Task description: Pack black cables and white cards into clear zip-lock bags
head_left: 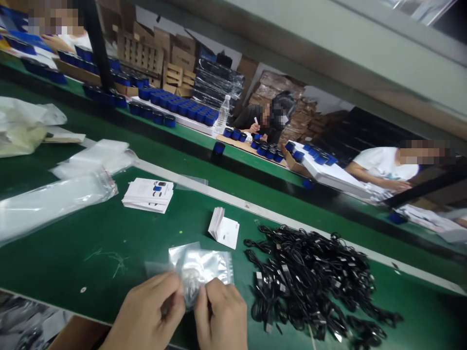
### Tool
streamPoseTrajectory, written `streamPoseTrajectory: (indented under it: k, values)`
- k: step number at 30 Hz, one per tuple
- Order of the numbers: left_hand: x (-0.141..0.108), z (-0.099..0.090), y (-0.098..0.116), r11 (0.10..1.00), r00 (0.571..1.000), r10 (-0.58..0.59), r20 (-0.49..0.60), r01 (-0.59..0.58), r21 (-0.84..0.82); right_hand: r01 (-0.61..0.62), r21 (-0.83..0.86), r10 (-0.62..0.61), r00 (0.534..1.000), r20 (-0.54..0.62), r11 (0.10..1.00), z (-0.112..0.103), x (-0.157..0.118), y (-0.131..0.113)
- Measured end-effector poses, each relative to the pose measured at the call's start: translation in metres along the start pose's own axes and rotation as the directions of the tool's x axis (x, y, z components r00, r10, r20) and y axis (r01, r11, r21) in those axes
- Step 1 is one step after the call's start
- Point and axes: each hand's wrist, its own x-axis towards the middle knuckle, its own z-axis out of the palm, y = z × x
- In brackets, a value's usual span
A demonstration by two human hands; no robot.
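Note:
Near the table's front edge, my left hand (148, 308) pinches one side of a small clear plastic bag (209, 262). My right hand (223, 316) grips the other side, its thumb and fingers pressed together. Glare on the film keeps me from telling what, if anything, is inside. More flat clear film lies under or behind the bag. To the right of my hands spreads a big heap of black USB cables (302, 272). Just beyond the bag sits a folded white leaflet stack (228, 232), with printed white cards (149, 194) piled farther left.
Clear plastic bags (54, 199) lie at the left. A white strip (233, 204) crosses the green table (138, 253). Beyond it stand rows of blue and black round items (178, 104) and a water bottle (222, 115). Several people sit across; a shelf beam (328, 63) hangs overhead.

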Motion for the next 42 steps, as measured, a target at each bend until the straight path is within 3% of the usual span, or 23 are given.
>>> streamPoseTrajectory:
  k: [5, 7, 10, 13, 18, 21, 24, 26, 28, 30, 31, 32, 34, 36, 38, 40, 42]
  values:
    - [0.008, -0.001, -0.013, 0.997, 0.992, -0.059, 0.111, 0.064, -0.048, -0.073, 0.071, 0.072, 0.997, 0.024, 0.995, 0.003, 0.014, 0.002]
    - [0.012, 0.001, -0.021, 0.993, 0.989, -0.107, 0.101, 0.112, -0.045, -0.160, 0.109, 0.143, 0.978, 0.153, 0.981, -0.006, 0.025, 0.005]
    - [0.019, 0.005, -0.032, 0.984, 0.974, -0.155, 0.166, 0.167, -0.061, -0.413, 0.244, 0.294, 0.864, 0.408, 0.877, -0.022, 0.053, 0.017]
    - [0.023, 0.009, -0.037, 0.967, 0.933, -0.220, 0.286, 0.248, -0.063, -0.646, 0.298, 0.510, 0.750, 0.421, 0.703, -0.022, 0.090, 0.040]
    - [0.024, 0.009, -0.036, 0.922, 0.875, -0.291, 0.385, 0.365, -0.131, -0.804, 0.264, 0.552, 0.567, 0.611, 0.533, 0.012, 0.125, 0.081]
    - [0.025, 0.004, -0.034, 0.842, 0.830, -0.385, 0.404, 0.495, -0.214, -0.832, 0.256, 0.538, 0.522, 0.662, 0.492, 0.018, 0.122, 0.093]
    - [0.031, 0.000, -0.034, 0.682, 0.767, -0.464, 0.444, 0.629, -0.373, -0.804, 0.286, 0.529, 0.568, 0.630, 0.522, 0.004, 0.111, 0.097]
    - [0.036, -0.001, -0.033, 0.576, 0.738, -0.500, 0.454, 0.674, -0.461, -0.747, 0.316, 0.530, 0.647, 0.547, 0.586, -0.013, 0.100, 0.092]
    - [0.041, 0.000, -0.033, 0.526, 0.730, -0.525, 0.438, 0.682, -0.508, -0.663, 0.333, 0.508, 0.738, 0.444, 0.671, -0.029, 0.086, 0.077]
    - [0.045, 0.002, -0.031, 0.561, 0.757, -0.517, 0.401, 0.653, -0.510, -0.565, 0.336, 0.424, 0.808, 0.409, 0.753, -0.039, 0.072, 0.054]
    - [0.046, 0.004, -0.030, 0.613, 0.786, -0.502, 0.361, 0.618, -0.492, -0.413, 0.326, 0.270, 0.874, 0.403, 0.851, -0.039, 0.064, 0.042]
    - [0.047, 0.007, -0.029, 0.673, 0.818, -0.485, 0.310, 0.575, -0.464, -0.281, 0.330, 0.129, 0.901, 0.414, 0.901, -0.037, 0.057, 0.030]
    - [0.049, 0.010, -0.027, 0.771, 0.866, -0.461, 0.192, 0.498, -0.396, -0.145, 0.361, 0.029, 0.951, 0.308, 0.921, -0.026, 0.043, 0.010]
    - [0.051, 0.013, -0.025, 0.807, 0.874, -0.477, 0.087, 0.475, -0.351, -0.165, 0.418, 0.118, 0.984, 0.136, 0.893, -0.008, 0.028, -0.004]
    - [0.053, 0.013, -0.024, 0.813, 0.861, -0.508, 0.000, 0.480, -0.330, -0.274, 0.517, 0.318, 0.948, 0.004, 0.811, 0.010, 0.015, -0.014]
    - [0.056, 0.011, -0.024, 0.822, 0.847, -0.524, -0.084, 0.478, -0.310, -0.359, 0.685, 0.467, 0.884, 0.030, 0.634, 0.027, 0.004, -0.021]
    - [0.059, 0.009, -0.023, 0.832, 0.841, -0.524, -0.134, 0.471, -0.292, -0.438, 0.805, 0.504, 0.839, 0.206, 0.400, 0.039, -0.002, -0.028]
